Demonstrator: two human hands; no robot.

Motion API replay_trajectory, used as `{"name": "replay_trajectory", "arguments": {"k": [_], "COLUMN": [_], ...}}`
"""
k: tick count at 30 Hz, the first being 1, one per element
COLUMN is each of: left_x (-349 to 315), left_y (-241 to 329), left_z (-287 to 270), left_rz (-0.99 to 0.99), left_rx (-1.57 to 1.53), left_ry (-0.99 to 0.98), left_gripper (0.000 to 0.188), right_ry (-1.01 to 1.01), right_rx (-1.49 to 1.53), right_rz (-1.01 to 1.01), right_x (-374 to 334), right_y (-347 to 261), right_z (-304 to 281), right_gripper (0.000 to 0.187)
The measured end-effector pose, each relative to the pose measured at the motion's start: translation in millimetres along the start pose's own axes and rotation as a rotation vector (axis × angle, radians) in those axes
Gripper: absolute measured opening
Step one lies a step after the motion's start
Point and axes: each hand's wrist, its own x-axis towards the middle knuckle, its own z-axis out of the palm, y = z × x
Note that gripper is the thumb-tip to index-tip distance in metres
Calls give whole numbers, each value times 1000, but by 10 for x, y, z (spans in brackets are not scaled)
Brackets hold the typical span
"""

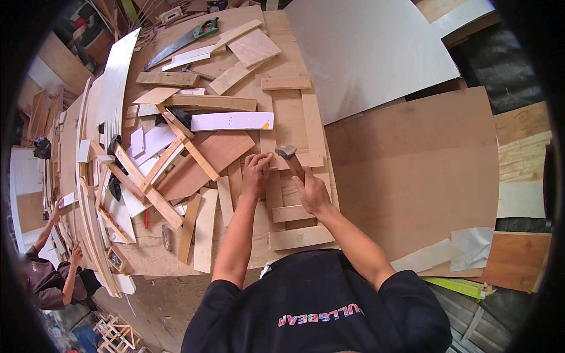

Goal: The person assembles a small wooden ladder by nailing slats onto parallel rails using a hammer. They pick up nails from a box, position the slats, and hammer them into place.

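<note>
In my right hand (313, 191) is a hammer (286, 152), gripped by its wooden handle with the metal head raised toward my left hand. My left hand (257, 173) rests at the left end of a wooden crosspiece on a ladder-like wooden frame (313, 120). Its fingers are bent together over the joint; whatever they pinch is too small to make out. The frame lies flat on the plywood table (235, 13), with two long rails and several crosspieces over them. Its near crosspiece (301, 237) lies just before my body.
Loose boards, a white strip (232, 121) and a nailed stick assembly (156, 170) crowd the table's left. A green-handled handsaw (182, 42) lies at the back. Large brown (412, 182) and white (371, 53) panels extend right. Another person (56, 276) works at far left.
</note>
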Motion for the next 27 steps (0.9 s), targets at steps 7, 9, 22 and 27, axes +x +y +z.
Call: {"name": "replay_trajectory", "arguments": {"k": [7,9,22,27], "left_x": [-40,-15,-17,-9], "left_y": [28,18,55,16], "left_z": [14,-2,3,15], "left_rz": [-51,-65,-48,-54], "left_rx": [-110,-101,-63,-36], "left_ry": [8,-3,-4,8], "left_gripper": [50,50,51,52], "right_ry": [-83,-43,-126,-77], "right_rx": [-135,-86,-212,-126], "right_rz": [23,-8,7,-10], "right_x": [153,152,190,195], "right_y": [62,30,105,5], "right_z": [4,20,15,-30], "right_gripper": [39,40,38,39]}}
